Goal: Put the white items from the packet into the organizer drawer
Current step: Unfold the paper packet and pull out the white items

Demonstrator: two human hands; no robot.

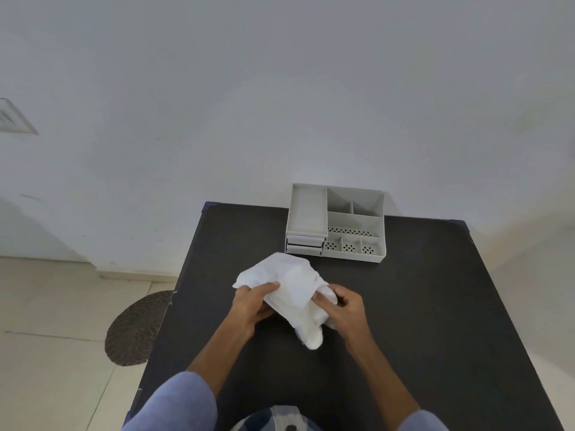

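Note:
A white crumpled packet [289, 286] is held just above the black table [420, 306], in the middle. My left hand [253, 303] grips its left edge, thumb on top. My right hand [343, 307] pinches its right side, where clear plastic shows. White contents bulge at the packet's lower end [312, 339]. The grey desk organizer [336, 223] stands at the table's far edge against the wall, beyond the packet. Its two small drawers [304, 244] at the front left look shut.
The organizer has open compartments on the right, some with perforated bottoms. A white wall rises behind the table. A dark round mat [137, 329] lies on the tiled floor to the left of the table.

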